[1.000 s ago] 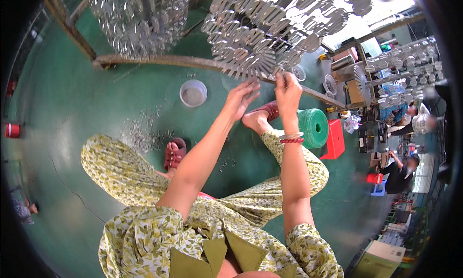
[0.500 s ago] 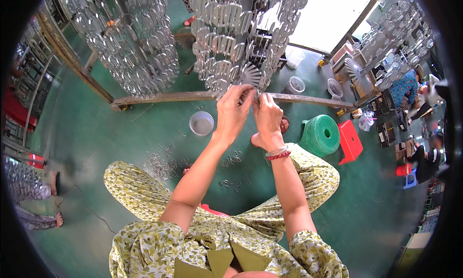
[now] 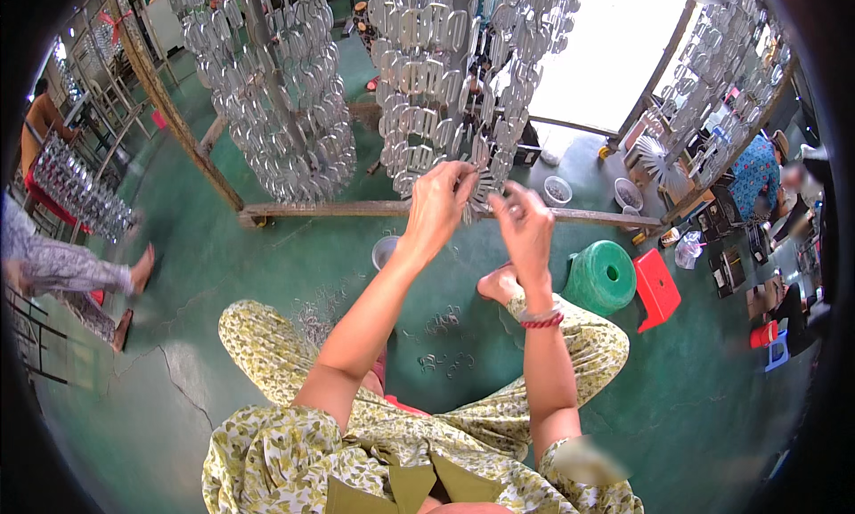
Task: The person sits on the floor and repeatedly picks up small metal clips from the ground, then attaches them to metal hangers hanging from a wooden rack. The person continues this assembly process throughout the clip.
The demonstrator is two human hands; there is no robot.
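Two bare hands are at the lower end of the middle cluster [image 3: 445,77], where many thin metal loops hang around a pole above a long bar [image 3: 338,210]. The left hand [image 3: 436,209] is nearest to the cluster, with its thumb and fingers bent toward each other at the lowest loops; whether a loop is pinched between them, I cannot tell. The right hand [image 3: 527,229] is just beside it, on the right, its fingers curled and a little apart from the loops. Something small may be inside these fingers, but the picture is too small to say.

By my judgement, each loop is light and rather stiff, with a smooth surface which can slip from the fingertips. Thin metal like this could bend if it is squeezed too hard, and its edges may be sharp. The better place to take hold seems to be the narrow edge, between thumb and first finger, with a gentle pinch. The whole cluster probably swings easily when touched.

On the green floor [image 3: 191,363], small loose pieces [image 3: 321,314] lie scattered near a bowl [image 3: 384,252], and a green stool [image 3: 601,278] stands beside a red stool [image 3: 657,289].
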